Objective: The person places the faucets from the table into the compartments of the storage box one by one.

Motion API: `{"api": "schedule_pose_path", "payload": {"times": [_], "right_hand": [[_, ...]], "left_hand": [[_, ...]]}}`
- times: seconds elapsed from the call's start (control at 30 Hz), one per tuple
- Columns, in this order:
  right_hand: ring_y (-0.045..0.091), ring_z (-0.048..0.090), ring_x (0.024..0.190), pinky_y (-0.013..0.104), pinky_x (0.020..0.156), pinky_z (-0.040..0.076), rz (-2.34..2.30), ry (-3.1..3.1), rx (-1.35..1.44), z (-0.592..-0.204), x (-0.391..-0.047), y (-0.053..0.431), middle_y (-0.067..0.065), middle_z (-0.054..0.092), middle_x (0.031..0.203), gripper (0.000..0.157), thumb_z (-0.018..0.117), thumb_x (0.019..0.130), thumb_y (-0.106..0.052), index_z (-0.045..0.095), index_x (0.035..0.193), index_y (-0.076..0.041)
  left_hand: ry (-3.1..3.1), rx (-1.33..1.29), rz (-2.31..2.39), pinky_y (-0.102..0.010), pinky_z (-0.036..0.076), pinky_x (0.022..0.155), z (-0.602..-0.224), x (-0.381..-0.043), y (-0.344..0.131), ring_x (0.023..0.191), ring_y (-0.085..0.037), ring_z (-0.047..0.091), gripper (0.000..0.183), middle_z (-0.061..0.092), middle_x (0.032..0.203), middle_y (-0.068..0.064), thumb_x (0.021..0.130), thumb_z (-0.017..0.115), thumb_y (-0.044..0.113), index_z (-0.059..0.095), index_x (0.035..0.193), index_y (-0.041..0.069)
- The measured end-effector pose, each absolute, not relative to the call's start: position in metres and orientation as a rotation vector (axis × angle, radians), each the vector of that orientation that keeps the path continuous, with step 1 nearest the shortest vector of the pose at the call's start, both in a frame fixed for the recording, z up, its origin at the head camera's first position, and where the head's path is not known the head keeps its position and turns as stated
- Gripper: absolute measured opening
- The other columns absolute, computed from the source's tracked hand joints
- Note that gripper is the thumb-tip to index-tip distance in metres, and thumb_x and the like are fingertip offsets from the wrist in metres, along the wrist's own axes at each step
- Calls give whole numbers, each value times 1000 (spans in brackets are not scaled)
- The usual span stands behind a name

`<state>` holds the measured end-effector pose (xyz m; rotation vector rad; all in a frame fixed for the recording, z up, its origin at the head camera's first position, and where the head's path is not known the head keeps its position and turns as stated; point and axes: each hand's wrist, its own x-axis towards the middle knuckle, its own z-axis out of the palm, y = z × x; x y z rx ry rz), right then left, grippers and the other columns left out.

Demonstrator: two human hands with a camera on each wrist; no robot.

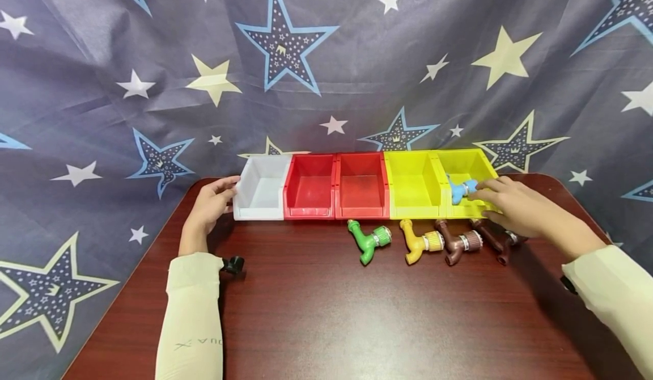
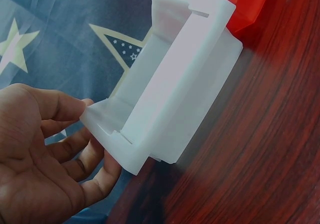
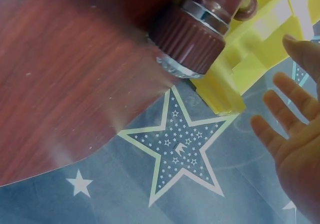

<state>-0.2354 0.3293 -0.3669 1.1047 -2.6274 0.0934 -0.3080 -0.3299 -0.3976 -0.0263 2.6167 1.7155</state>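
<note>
My left hand [image 1: 210,207] is at the left end of a row of joined bins, its fingertips touching the outer side of the white bin [image 2: 195,98]. My right hand [image 1: 522,207] reaches over the right end of the row, beside the rightmost yellow bin [image 1: 461,161], fingers apart in the right wrist view. A blue tap [image 1: 457,193] lies inside that bin, partly behind the fingertips; from here no grip on it shows. Under the right hand lies a brown tap [image 1: 502,248], with a second brown tap [image 1: 461,244] to its left.
Left of the brown taps lie a yellow tap [image 1: 415,247] and a green tap [image 1: 366,244]. Two red bins [image 1: 310,211] and another yellow bin [image 1: 415,211] fill the row's middle. A star-patterned cloth [image 1: 168,57] hangs behind the wooden table [image 1: 357,323].
</note>
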Motion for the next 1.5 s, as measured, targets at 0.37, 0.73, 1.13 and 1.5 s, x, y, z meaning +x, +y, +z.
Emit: {"api": "schedule_pose_path", "payload": {"times": [0.37,0.73,1.13,1.5], "right_hand": [[34,58,104,57,80,49,46,-2663,1047,-374,-206,340,8,66,115,40,87,78,-15,74,116,-13],[26,52,103,47,80,42,95,-2677,1055,-397,-188,350,1,63,115,52,87,68,-24,72,118,-19],[20,50,100,39,73,37,63,-2683,1081,-409,-184,353,-7,59,111,56,90,63,-30,69,115,-28],[17,45,93,36,66,33,19,-2771,1043,-407,-182,352,-15,53,101,43,88,70,-37,66,107,-35]], "left_hand": [[2627,-21,1712,-33,55,85,-397,-307,-330,115,-21,54,46,49,145,-19,109,46,18,48,154,10],[2644,-18,1705,-32,55,83,-399,-306,-329,115,-21,54,45,50,143,-18,109,47,17,48,153,10],[2641,-5,1720,-31,55,81,-400,-307,-328,113,-19,55,45,51,144,-18,108,48,17,49,153,9],[2643,-9,1721,-31,55,82,-400,-308,-330,114,-21,55,45,51,142,-18,108,47,16,50,152,9]]}}
